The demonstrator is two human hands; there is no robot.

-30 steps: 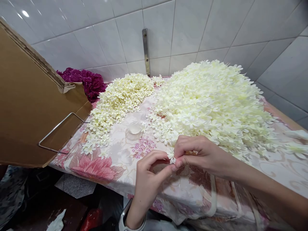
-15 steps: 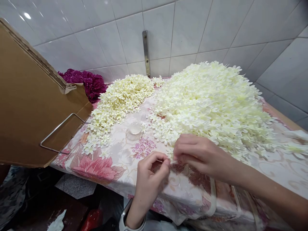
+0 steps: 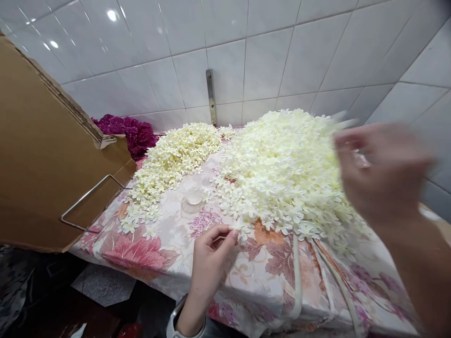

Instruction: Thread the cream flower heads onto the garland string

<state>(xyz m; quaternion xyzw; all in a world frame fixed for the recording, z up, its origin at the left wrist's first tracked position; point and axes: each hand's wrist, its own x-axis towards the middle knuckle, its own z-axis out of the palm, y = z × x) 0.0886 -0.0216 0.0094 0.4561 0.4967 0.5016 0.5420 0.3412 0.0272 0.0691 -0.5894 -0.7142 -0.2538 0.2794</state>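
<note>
My left hand (image 3: 215,251), with a watch on its wrist, is low over the table's front part. Its thumb and forefinger are pinched at a small white artificial flower (image 3: 242,228). Blurred by motion, my right hand (image 3: 380,169) is raised at the right, beside the big heap of white flowers (image 3: 282,164). Its fingers look curled together; what they hold, if anything, is smeared. A smaller heap of cream flowers (image 3: 179,150) lies to the left. Between the heaps stands a small clear cup (image 3: 193,196).
A cardboard box (image 3: 45,155) with a bent metal wire handle (image 3: 84,197) takes up the left side. Behind it are dark magenta flowers (image 3: 136,136). The floral tablecloth (image 3: 141,251) reaches a tiled wall (image 3: 264,61) bearing a metal strip (image 3: 211,98). Pale straps (image 3: 298,277) hang over the front edge.
My right hand has moved away from the left, up and to the right. My left hand stays pinched in nearly the same place. The view has tilted slightly upward.
</note>
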